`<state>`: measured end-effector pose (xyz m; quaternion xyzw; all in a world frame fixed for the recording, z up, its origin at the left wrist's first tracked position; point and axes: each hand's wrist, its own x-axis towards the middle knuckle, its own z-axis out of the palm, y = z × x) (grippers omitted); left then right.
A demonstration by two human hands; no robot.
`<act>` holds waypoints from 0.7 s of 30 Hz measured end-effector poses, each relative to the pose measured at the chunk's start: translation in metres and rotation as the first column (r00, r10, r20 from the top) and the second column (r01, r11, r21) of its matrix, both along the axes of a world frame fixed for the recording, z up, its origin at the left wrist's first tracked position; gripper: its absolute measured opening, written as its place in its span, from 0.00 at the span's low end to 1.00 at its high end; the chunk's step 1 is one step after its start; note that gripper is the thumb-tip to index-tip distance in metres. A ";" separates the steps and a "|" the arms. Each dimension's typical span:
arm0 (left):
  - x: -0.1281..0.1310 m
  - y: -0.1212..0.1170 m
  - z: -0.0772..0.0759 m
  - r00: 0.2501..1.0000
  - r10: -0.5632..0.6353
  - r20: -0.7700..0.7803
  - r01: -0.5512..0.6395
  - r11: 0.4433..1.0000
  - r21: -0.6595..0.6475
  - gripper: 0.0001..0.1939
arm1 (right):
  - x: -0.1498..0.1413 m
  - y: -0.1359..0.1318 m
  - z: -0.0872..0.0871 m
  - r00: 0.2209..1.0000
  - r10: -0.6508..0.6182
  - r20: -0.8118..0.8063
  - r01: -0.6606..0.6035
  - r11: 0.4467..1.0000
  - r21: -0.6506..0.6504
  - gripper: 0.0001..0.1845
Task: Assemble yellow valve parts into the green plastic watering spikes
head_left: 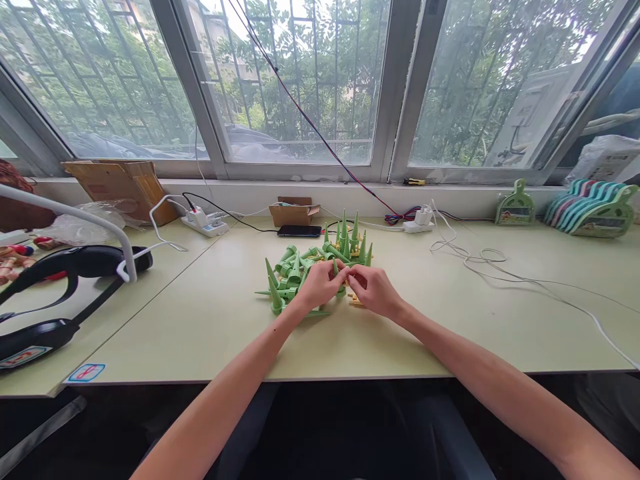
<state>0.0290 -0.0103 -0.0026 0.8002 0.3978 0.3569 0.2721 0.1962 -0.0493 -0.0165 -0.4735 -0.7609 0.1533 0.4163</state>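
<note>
A heap of green cone-shaped plastic spikes [293, 270] lies in the middle of the pale green table [450, 320], with several spikes standing upright [353, 237] behind it. Small yellow pieces [356, 301] lie among them. My left hand [320, 285] and my right hand [374, 291] meet over the near side of the heap. The fingers of both hands are curled together around a green spike [341, 269] held between them. What the right fingers pinch is mostly hidden.
A black phone [299, 231], a small cardboard box [293, 213] and two power strips [205, 223] with cables sit near the window sill. A white cable [525, 280] trails across the right side. Black headgear [55, 280] lies at left; stacked coloured plastic pieces [593, 207] stand at far right.
</note>
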 end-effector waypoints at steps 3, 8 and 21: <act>0.000 0.000 0.000 1.000 0.000 0.003 0.000 1.000 -0.010 0.14 | 0.000 0.000 -0.001 1.000 0.005 -0.003 -0.005 1.000 0.000 0.11; 0.001 0.000 0.000 1.000 0.003 0.004 -0.003 1.000 -0.013 0.13 | 0.000 0.001 0.000 1.000 0.010 -0.002 -0.010 1.000 0.014 0.11; 0.000 0.001 0.000 1.000 0.002 0.000 -0.002 1.000 -0.004 0.13 | 0.000 0.001 -0.001 1.000 0.021 -0.004 -0.021 1.000 0.016 0.11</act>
